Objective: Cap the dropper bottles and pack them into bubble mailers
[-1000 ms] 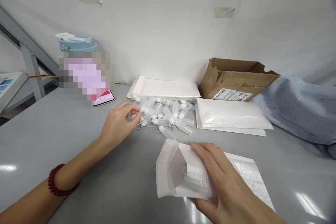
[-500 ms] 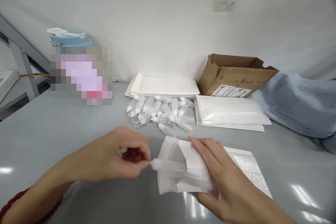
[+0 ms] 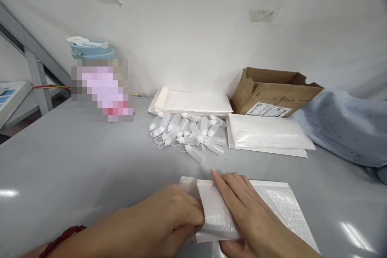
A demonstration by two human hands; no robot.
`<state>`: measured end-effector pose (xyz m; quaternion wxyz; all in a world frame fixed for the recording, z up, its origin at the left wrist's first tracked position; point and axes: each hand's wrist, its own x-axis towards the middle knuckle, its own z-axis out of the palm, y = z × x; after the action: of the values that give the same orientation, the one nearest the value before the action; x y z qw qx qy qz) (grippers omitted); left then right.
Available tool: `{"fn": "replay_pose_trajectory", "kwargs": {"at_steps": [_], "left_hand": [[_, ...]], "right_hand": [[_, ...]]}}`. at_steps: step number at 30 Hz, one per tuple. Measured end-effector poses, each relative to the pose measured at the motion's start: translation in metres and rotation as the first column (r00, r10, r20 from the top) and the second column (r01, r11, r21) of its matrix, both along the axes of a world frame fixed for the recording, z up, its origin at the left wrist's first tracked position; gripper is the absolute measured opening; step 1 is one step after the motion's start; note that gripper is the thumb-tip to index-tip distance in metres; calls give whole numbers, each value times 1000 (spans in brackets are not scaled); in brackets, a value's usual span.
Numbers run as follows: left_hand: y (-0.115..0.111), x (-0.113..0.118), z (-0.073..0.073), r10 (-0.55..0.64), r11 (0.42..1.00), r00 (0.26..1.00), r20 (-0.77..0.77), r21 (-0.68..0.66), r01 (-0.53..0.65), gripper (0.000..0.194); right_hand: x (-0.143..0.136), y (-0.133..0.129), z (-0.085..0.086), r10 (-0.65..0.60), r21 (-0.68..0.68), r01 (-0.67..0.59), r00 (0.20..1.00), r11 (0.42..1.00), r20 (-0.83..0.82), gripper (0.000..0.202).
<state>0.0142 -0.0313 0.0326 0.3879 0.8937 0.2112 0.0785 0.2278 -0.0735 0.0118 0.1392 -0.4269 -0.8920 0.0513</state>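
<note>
My left hand (image 3: 178, 213) is at the mouth of a white bubble mailer (image 3: 215, 209). Its fingers are curled and their tips are hidden inside the opening. What they hold there, if anything, cannot be seen. My right hand (image 3: 250, 217) grips the same mailer from the right, fingers over the top and thumb underneath. Beneath my right hand and wrist lies another flat bubble mailer (image 3: 287, 205). Beyond my hands is a loose pile of small clear plastic squeeze bottles (image 3: 193, 154) with white caps and looped straps.
Behind the bottles lies a stack of white mailers (image 3: 196, 102). To its right are a few bulging mailers (image 3: 269, 133), an open cardboard box (image 3: 273, 92) and a bluish cloth (image 3: 347, 129). A blue lidded container (image 3: 93, 50) stands at the back left, partly blurred out.
My left hand moved right to the mailer's mouth; the squeeze bottle that stuck out of it, pinched at its tip, is out of sight. My right hand keeps its grip. The view has shifted slightly.
</note>
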Motion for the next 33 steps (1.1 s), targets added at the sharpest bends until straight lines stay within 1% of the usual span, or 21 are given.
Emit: {"fn": "replay_pose_trajectory", "kwargs": {"at_steps": [1, 2, 3, 4, 5, 6, 7, 8, 9, 10, 12, 13, 15, 17, 22, 23, 27, 28, 29, 30, 33], "left_hand": [[3, -4, 2, 36, 999, 999, 10, -19, -35, 25], [8, -8, 4, 99, 994, 995, 24, -43, -98, 25], [13, -12, 5, 202, 979, 978, 43, -50, -200, 24], [20, -16, 5, 330, 944, 942, 58, -24, -329, 23], [27, -21, 4, 468, 882, 881, 70, 34, -471, 23], [34, -25, 2, 604, 783, 793, 84, 128, -609, 22], [41, -28, -1, 705, 669, 704, 83, 251, -700, 21], [47, -31, -5, 774, 567, 629, 69, 366, -738, 22], [52, -33, -8, 810, 520, 586, 20, 437, -734, 22], [57, -34, -12, 826, 510, 562, -43, 480, -713, 23], [61, -35, -18, 824, 544, 543, -162, 493, -678, 23], [62, -34, -20, 818, 560, 541, -195, 487, -671, 22], [63, -33, -21, 815, 569, 538, -217, 479, -669, 19], [62, -33, -18, 810, 577, 548, -209, 452, -680, 19], [62, -38, -2, 809, 585, 577, -115, 260, -768, 23], [61, -39, 1, 812, 579, 576, -90, 238, -780, 24], [56, -42, 12, 827, 524, 557, 79, 249, -814, 22], [54, -43, 14, 819, 524, 563, 113, 252, -814, 21], [52, -45, 15, 806, 538, 577, 132, 243, -807, 20], [49, -46, 16, 787, 568, 602, 136, 221, -793, 19], [43, -48, 18, 692, 712, 719, 68, 105, -695, 17]], "right_hand": [[1, 0, -1, -1, 3, 1, 1000, 1000, 8, 83], [3, 0, -2, -4, 4, 4, 1000, 1000, 17, 83], [4, 0, -2, -8, 6, 8, 1000, 1000, 25, 83], [5, 0, -3, -12, 5, 12, 999, 1000, 32, 83], [6, 0, -3, -15, 3, 15, 999, 1000, 37, 82], [7, 0, -3, -19, 1, 19, 999, 1000, 40, 82], [7, 0, -3, -22, -4, 22, 999, 1000, 43, 81], [8, 0, -3, -23, -7, 23, 999, 1000, 44, 81], [8, -1, -3, -25, -6, 25, 999, 1000, 45, 81], [8, -2, -3, -25, -5, 26, 999, 1000, 47, 82], [8, -2, -2, -23, 5, 23, 999, 1000, 47, 82], [8, -2, -2, -22, 8, 22, 999, 1000, 46, 83], [9, -1, -2, -26, 10, 25, 999, 1000, 47, 83], [9, 0, -2, -29, 8, 28, 999, 1000, 43, 82], [13, 5, -3, -41, 5, 41, 999, 999, 31, 82], [14, 5, -4, -50, 5, 49, 998, 999, 33, 82], [16, 6, -6, -86, -15, 87, 996, 996, 27, 83], [16, 6, -7, -93, -29, 94, 995, 995, 24, 84], [17, 6, -7, -101, -44, 102, 995, 994, 23, 84], [17, 7, -8, -108, -58, 110, 994, 992, 24, 84], [19, 9, -10, -118, -68, 119, 993, 991, 26, 85]]}}
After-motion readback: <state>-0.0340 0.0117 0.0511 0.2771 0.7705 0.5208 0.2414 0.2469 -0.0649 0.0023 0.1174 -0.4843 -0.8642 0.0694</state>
